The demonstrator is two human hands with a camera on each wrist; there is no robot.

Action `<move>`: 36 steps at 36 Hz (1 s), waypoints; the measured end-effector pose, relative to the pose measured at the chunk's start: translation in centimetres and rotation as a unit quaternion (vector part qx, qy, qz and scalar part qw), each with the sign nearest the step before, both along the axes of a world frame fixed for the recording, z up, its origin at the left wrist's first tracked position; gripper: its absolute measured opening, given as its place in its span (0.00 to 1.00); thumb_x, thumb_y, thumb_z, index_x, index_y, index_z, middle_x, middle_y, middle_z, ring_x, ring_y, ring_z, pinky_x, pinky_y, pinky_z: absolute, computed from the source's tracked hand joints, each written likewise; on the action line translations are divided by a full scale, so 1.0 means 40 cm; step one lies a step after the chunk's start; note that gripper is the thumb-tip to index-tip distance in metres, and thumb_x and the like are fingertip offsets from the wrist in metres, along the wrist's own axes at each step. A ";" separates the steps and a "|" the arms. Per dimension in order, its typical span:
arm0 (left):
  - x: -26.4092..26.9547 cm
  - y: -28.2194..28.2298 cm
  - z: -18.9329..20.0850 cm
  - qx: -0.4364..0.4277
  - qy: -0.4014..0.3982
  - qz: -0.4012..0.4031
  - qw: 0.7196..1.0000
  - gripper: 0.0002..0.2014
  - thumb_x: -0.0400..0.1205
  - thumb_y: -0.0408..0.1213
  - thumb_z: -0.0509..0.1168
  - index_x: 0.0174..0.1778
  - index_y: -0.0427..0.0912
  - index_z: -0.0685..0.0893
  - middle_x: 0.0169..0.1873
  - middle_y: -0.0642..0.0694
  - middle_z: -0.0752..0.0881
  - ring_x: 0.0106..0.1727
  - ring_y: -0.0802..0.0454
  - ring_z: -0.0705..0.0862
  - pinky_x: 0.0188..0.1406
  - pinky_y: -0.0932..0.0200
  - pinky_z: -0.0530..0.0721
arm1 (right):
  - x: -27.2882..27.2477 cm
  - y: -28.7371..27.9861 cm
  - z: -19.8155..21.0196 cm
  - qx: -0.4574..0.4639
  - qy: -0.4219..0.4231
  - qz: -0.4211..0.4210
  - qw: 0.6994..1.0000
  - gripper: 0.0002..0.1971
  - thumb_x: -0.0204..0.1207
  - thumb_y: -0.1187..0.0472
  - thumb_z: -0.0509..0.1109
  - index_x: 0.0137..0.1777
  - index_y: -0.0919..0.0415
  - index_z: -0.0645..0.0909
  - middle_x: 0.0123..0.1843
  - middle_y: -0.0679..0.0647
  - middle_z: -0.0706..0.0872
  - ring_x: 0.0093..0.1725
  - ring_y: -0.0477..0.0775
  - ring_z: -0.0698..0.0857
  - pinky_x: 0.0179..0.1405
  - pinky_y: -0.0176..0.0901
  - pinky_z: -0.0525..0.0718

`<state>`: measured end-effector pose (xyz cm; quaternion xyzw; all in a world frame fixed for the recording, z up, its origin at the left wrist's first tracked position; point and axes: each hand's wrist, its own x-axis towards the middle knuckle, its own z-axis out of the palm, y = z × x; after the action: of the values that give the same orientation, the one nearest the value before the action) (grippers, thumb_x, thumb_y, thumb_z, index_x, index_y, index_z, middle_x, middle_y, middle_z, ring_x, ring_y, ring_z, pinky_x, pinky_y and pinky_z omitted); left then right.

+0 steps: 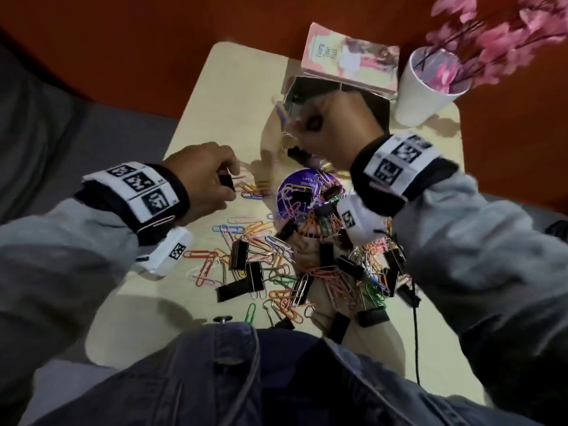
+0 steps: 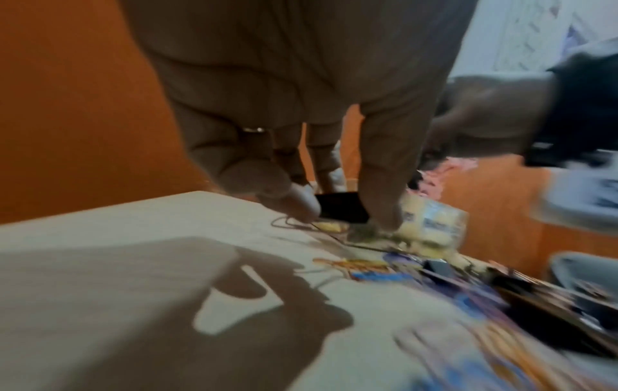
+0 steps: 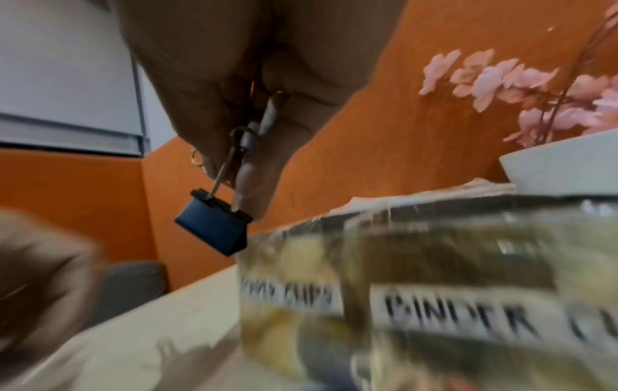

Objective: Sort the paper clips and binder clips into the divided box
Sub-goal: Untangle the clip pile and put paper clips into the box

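Note:
On the pale table (image 1: 221,103) lies a heap of coloured paper clips and black binder clips (image 1: 307,265). My left hand (image 1: 229,182) is low at the heap's far left edge, where thumb and forefinger pinch a black binder clip (image 2: 341,207) just above the tabletop. My right hand (image 1: 302,123) hovers at the near left corner of the divided box (image 1: 310,87). It pinches the wire handle of another black binder clip (image 3: 214,228), which dangles beside the box. The box front (image 3: 434,312) carries two labels, one for paper clips and one for binder clips.
Under the heap's far part lies a purple round disc (image 1: 304,186). A pink book (image 1: 350,56) leans behind the box, and a white cup with pink flowers (image 1: 427,87) stands to its right. A black cable (image 1: 416,333) runs down the table's right side.

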<state>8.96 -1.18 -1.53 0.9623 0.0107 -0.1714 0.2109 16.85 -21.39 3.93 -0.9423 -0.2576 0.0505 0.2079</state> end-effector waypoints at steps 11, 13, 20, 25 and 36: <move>-0.116 -0.004 -0.024 -0.018 0.038 -0.071 0.997 0.15 0.70 0.45 0.75 0.51 0.52 0.82 0.42 0.57 0.77 0.43 0.57 0.76 0.42 0.62 0.72 | 0.070 0.007 0.011 0.095 0.131 -0.052 0.985 0.13 0.69 0.70 0.74 0.29 0.53 0.79 0.32 0.56 0.88 0.31 0.54 0.89 0.35 0.49 0.90; -0.106 0.002 -0.018 -0.030 -0.003 -0.037 0.999 0.16 0.72 0.48 0.74 0.53 0.53 0.82 0.46 0.56 0.79 0.44 0.58 0.77 0.44 0.63 0.71 | 0.041 -0.003 -0.012 0.088 0.169 -0.025 0.981 0.15 0.69 0.73 0.74 0.28 0.55 0.79 0.27 0.53 0.86 0.26 0.52 0.87 0.28 0.45 0.88; -0.041 -0.026 -0.040 0.070 0.004 -0.057 0.996 0.32 0.71 0.57 0.71 0.69 0.51 0.69 0.59 0.47 0.70 0.53 0.40 0.82 0.54 0.51 0.80 | -0.020 -0.020 -0.057 -0.037 0.150 0.017 0.988 0.04 0.71 0.66 0.73 0.37 0.59 0.82 0.37 0.61 0.90 0.38 0.59 0.90 0.42 0.48 0.86; 0.016 -0.096 -0.039 0.092 -0.003 -0.103 0.990 0.31 0.74 0.50 0.71 0.71 0.53 0.66 0.60 0.42 0.71 0.57 0.37 0.81 0.54 0.50 0.79 | 0.050 -0.014 0.006 0.007 0.031 -0.066 0.997 0.02 0.72 0.63 0.72 0.43 0.57 0.86 0.45 0.59 0.90 0.43 0.56 0.87 0.46 0.47 0.87; 0.047 -0.148 -0.048 0.117 0.053 -0.179 0.975 0.42 0.69 0.57 0.73 0.75 0.45 0.64 0.74 0.44 0.62 0.63 0.39 0.78 0.53 0.54 0.80 | 0.100 0.047 -0.022 -0.181 -0.029 -0.029 0.983 0.15 0.78 0.62 0.64 0.63 0.64 0.83 0.61 0.64 0.84 0.58 0.66 0.83 0.54 0.51 0.81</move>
<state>10.84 -7.11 -3.46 0.9561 -0.1308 -0.2548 0.0623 20.86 -19.53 3.04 -0.9725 -0.2225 0.0629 0.0280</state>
